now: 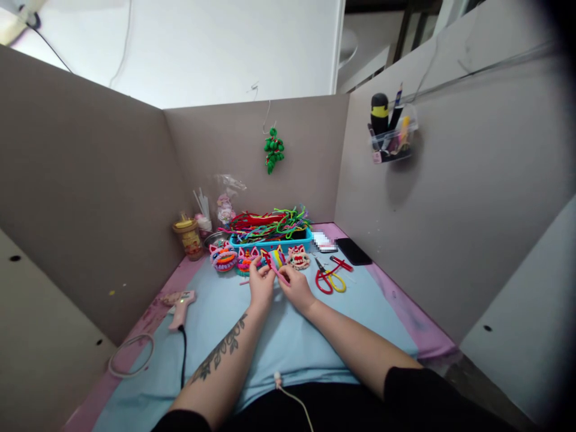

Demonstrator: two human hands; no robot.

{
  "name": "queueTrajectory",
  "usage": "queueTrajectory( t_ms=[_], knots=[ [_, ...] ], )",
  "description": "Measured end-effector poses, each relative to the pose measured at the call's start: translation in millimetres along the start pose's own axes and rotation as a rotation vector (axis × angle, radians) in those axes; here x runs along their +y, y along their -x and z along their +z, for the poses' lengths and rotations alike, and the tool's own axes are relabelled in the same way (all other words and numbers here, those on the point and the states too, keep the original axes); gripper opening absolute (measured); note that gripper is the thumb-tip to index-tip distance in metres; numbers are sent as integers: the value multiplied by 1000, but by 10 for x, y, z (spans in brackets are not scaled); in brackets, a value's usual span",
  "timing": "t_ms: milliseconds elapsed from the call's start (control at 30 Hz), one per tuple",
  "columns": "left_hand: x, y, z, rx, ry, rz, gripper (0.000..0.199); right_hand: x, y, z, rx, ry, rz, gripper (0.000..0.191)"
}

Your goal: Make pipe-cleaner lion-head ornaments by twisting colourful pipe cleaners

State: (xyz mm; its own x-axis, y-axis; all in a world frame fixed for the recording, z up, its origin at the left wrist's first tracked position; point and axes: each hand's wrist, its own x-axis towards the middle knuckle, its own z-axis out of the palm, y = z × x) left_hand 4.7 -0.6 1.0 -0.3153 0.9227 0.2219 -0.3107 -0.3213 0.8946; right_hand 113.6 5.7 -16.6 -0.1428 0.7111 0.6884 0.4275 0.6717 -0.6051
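Observation:
My left hand (261, 282) and my right hand (294, 286) are close together over the blue cloth, fingers closed around a multicoloured fuzzy piece (275, 259) with red, yellow and blue stripes and a pink strip at its lower edge. Behind my left hand sits a pink and orange eared figure (245, 259), partly hidden. A purple eared figure (223, 258) lies farther left. Just right of the held piece is a cream and red figure (298, 257). Scissors (330, 281) with red and yellow handles lie to the right of my right hand.
Fuzzy stems fill a blue tray (270, 245) at the back. A pink glue gun (181, 309) with a black cord lies left. A black phone (354, 251) rests back right. A lidded cup (189, 240) stands back left; grey partitions enclose the table.

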Motion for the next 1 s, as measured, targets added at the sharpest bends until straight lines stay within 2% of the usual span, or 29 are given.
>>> queueTrajectory(
  t_ms=[200, 433, 600, 833, 1000],
  knots=[
    [-51, -16, 9, -3, 113, -99, 70, 22, -9, -5, 17, 14, -16, 11],
    [-34, 2, 48, 57, 168, -206, 60, 47, -18, -15, 1, 14, -63, 13],
    [-23, 0, 43, 108, 287, -263, 55, 40, -21, -21, 8, 90, -108, 11],
    [-80, -40, 13, 107, 358, -289, 53, 103, -32, -29, 38, 126, -91, 12],
    [-102, -52, -1, 119, 220, -157, 53, 102, -28, -24, 9, 95, -78, 12]
  ],
)
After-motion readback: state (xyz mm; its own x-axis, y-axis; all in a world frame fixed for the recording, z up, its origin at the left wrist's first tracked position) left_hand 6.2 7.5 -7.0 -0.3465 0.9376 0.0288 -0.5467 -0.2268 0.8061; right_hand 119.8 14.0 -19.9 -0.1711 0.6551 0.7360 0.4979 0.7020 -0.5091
